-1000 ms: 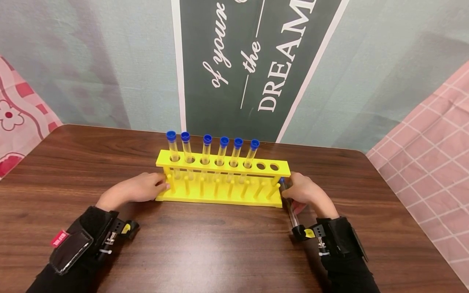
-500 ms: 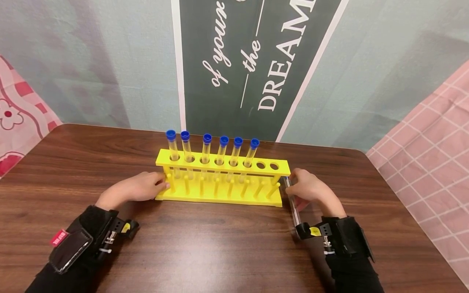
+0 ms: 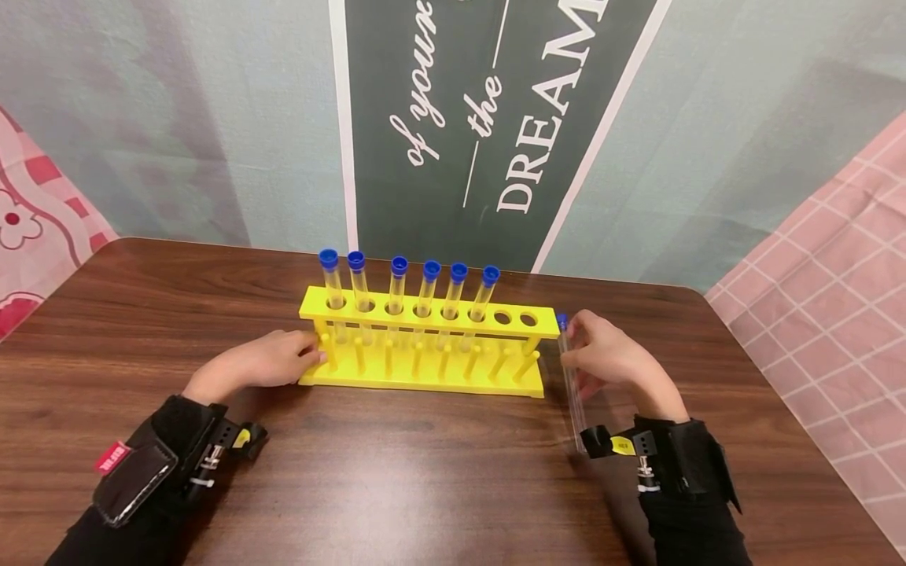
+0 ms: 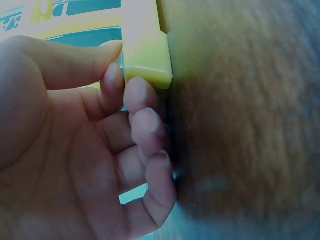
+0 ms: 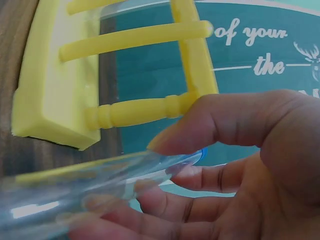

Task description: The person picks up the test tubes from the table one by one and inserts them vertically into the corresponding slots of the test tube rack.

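A yellow test tube rack (image 3: pixel 425 380) stands on the table, with several clear, blue-capped test tubes (image 3: pixel 398 292) upright or slightly tilted in it. Two bare holes show at its right end. My left hand (image 3: pixel 272 360) grips the rack's left end; in the left wrist view, thumb and fingers bend around the yellow rack's end (image 4: pixel 147 60). Beside the right end, my right hand (image 3: pixel 609 354) holds another test tube (image 3: pixel 574 401) between thumb and fingers, its blue cap pointing away from me. In the right wrist view this clear tube (image 5: pixel 40 210) lies apart from the rack's base (image 5: pixel 45 100).
The dark brown wooden table (image 3: pixel 396 487) has its back edge close behind the rack. A curtain (image 3: pixel 283 118) with a lettered green panel (image 3: pixel 439 196) hangs behind it. Pink patterned cloth (image 3: pixel 849 299) borders the right side, and more pink cloth (image 3: pixel 42 228) the left.
My right hand has moved to the right and slightly away from me with the test tube, whose blue cap now shows clear of the rack's end. The left hand stays on the rack.
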Tool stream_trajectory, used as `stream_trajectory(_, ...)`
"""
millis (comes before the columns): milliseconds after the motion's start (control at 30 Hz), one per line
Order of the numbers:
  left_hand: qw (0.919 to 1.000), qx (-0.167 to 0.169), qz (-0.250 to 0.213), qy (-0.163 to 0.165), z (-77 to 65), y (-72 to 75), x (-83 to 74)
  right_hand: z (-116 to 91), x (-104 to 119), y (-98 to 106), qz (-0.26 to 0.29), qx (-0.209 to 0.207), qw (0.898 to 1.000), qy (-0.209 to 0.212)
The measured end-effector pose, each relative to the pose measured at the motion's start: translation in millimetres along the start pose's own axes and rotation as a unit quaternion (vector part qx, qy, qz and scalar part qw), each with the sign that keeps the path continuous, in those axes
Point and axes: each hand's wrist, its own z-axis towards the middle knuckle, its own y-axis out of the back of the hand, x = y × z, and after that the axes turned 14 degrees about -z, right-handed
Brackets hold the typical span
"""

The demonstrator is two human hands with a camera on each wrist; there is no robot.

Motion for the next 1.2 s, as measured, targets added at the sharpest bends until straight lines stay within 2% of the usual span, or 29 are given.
stream_trajectory(633, 1.0000, -0.002, 0.004, 0.001, 0.2, -0.3, -0.5, -19, 10, 14, 0.039, -0.018, 0.997, 0.060)
stream_trajectory(833, 1.0000, -0.003, 0.001, 0.001, -0.1, -0.6, 0.0, -23, 13, 16, 0.037, -0.019, 0.996, 0.085)
stream_trajectory(1200, 1.0000, -0.001, -0.006, 0.002, -0.3, -0.8, 0.6, -29, 20, 15, 0.071, -0.006, 0.986, 0.151)
